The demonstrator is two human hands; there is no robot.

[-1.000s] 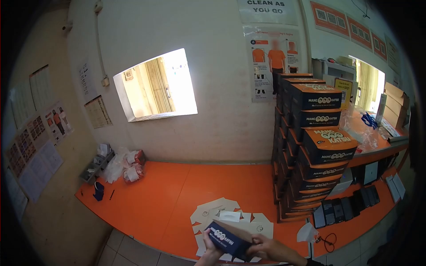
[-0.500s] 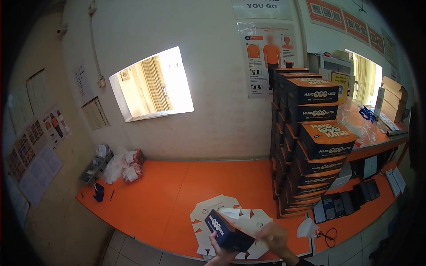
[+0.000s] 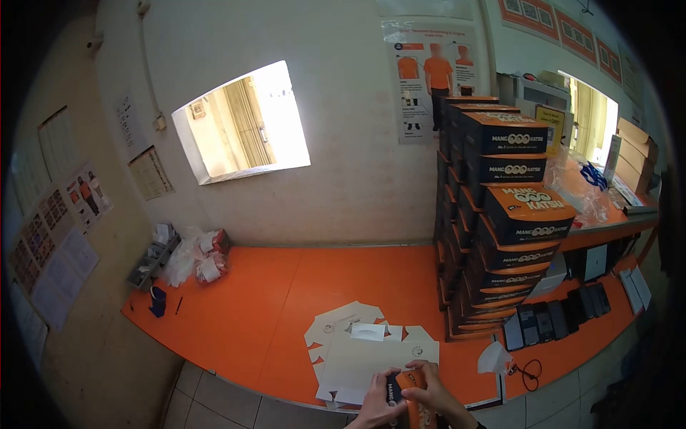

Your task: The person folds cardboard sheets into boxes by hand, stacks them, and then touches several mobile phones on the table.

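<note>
Near the table's front edge, both hands hold a folded food box (image 3: 410,379), dark blue on one side and orange on the part facing up. My left hand (image 3: 380,405) wraps its dark side, which carries white lettering. On the orange part, the fingers of my right hand (image 3: 433,395) press from above and from the right. The box's lower end runs off the bottom of the view. Behind the hands lie flat, unfolded white carton sheets (image 3: 357,363), overlapping on the table.
A tall stack of finished orange-and-dark boxes (image 3: 525,207) stands at right. Beyond it are a row of phones (image 3: 554,320), a face mask (image 3: 493,357) and a black cable (image 3: 530,375). Plastic bags (image 3: 187,259), a grey tray (image 3: 156,259) and a tape dispenser (image 3: 158,302) sit at left.
The box has moved down and to the right and turned, so its orange part now shows. My right hand, blurred beside it before, now grips it. The carton sheets are more exposed.
</note>
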